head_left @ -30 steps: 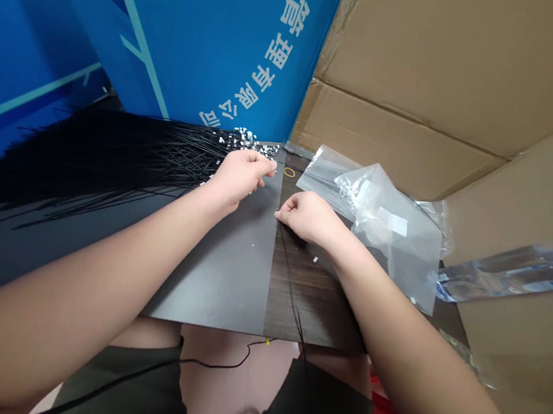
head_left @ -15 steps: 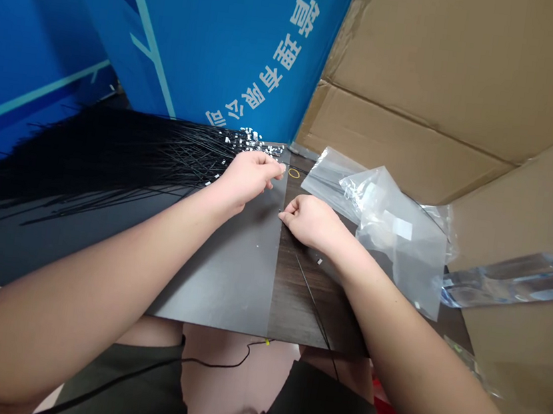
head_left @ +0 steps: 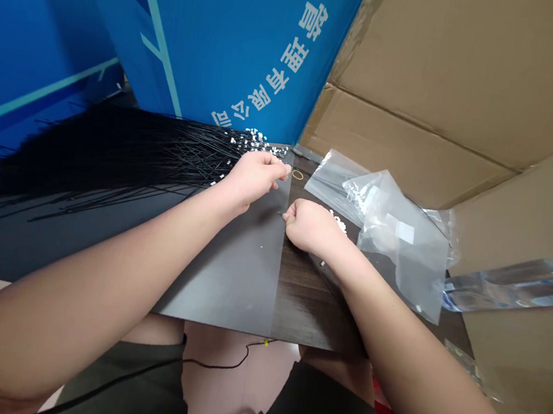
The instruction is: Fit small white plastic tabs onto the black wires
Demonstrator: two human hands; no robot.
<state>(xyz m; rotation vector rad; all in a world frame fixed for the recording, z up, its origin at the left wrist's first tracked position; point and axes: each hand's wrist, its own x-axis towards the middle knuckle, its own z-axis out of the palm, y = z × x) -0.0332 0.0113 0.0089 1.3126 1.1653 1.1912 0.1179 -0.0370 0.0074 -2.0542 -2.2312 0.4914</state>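
My left hand (head_left: 259, 176) is closed in a pinch just right of the white-tipped ends of a black wire bundle (head_left: 126, 155). A pale speck shows at its fingertips, too small to name. Below and to the right, my right hand (head_left: 310, 226) is closed, its thumb and finger pinched on a thin black wire (head_left: 331, 285). A short tip pokes out to the left of those fingers, and the rest runs back under the wrist. Small white pieces (head_left: 339, 223) lie in a heap behind the right hand, partly hidden by it.
Clear plastic bags (head_left: 396, 238) lie on the right of the dark table (head_left: 226, 288). A yellow rubber band (head_left: 298, 175) rests near the back edge. Behind stand a blue printed panel (head_left: 236, 41) and cardboard walls (head_left: 454, 74). A black cable (head_left: 207, 364) crosses my lap.
My right hand has turned over, fingers curling more tightly, and the wire's tail has swung right beneath the wrist. The white heap shows more behind it. My left hand keeps its pinch.
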